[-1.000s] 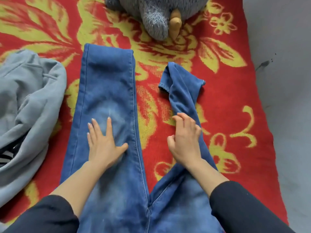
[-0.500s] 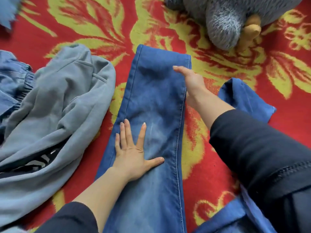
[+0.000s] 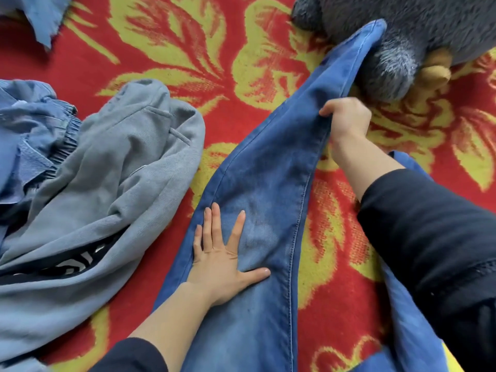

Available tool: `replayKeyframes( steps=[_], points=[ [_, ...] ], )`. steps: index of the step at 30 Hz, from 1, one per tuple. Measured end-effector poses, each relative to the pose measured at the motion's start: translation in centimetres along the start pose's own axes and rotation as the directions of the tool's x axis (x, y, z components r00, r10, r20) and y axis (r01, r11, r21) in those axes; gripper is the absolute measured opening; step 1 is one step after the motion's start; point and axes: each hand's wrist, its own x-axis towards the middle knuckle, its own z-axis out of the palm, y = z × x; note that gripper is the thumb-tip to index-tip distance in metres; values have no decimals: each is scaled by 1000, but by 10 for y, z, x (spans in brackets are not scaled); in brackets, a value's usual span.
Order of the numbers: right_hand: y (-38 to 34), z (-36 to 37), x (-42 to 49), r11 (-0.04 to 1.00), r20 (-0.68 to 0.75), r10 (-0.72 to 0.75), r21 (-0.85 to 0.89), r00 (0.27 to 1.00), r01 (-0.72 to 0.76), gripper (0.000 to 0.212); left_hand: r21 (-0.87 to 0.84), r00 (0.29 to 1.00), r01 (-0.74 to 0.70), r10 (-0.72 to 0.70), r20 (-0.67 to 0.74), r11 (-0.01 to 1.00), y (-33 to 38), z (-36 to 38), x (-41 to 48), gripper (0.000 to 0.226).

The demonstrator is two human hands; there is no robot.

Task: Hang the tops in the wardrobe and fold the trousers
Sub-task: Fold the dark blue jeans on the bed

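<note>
The right hand (image 3: 346, 119) has gone from touching the flat hem to a curled grip pinching the edge of the jeans leg (image 3: 273, 167), lifting it toward upper right, while the left hand (image 3: 222, 261), spread flat, pins it at lower centre: leg-over-leg folding appears begun.

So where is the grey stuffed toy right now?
The grey stuffed toy sits top right in the head view, on the red and yellow blanket, just beyond the right hand gripping the jeans leg.
</note>
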Motion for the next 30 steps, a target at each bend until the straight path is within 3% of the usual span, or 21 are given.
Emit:
replayKeyframes(
  steps=[1,2,5,8,11,15,18,20,22,25,27,28,30],
  points=[
    [10,-3,4,991,-7,59,-120,998,-60,13,1,1000,1,-1,-10,1000,0,1,0,112],
    [23,-3,8,969,4,77,-237,997,-74,23,4,1000,-1,1,-20,1000,0,2,1,113],
    [50,-9,3,846,95,-97,-516,991,132,34,10,999,-8,8,-41,1000,1,3,0,114],
    [65,-33,-19,511,264,-281,-773,923,377,39,9,998,-9,10,-66,1000,3,2,0,115],
    [82,-79,-31,237,311,-346,-884,885,404,52,48,996,5,0,-93,999,7,2,-3,113],
    [90,-139,-32,196,172,-423,-941,890,275,82,58,982,-3,14,-188,998,30,12,-12,103],
    [87,-171,-27,143,130,-276,-974,952,174,72,4,924,-263,253,-287,965,76,27,-23,77],
    [91,-191,-29,80,155,-177,-982,972,172,57,-91,878,-436,401,-262,895,117,38,-34,65],
    [102,-210,-34,179,91,-239,-974,967,136,57,-205,874,-486,462,-153,850,156,47,-48,63],
    [111,-234,-43,586,-269,-269,-808,925,-65,86,-401,889,-380,449,89,833,192,69,-61,56],
    [114,-248,-44,850,-493,-77,-487,867,-201,99,-531,905,-252,392,167,809,205,79,-63,62],
    [118,-255,-42,932,-547,59,-269,835,-242,101,-581,906,-187,368,210,792,210,81,-64,65],
    [124,-264,-44,942,-478,329,109,814,-317,91,-668,881,-23,331,338,744,217,80,-65,63]
  ],
)
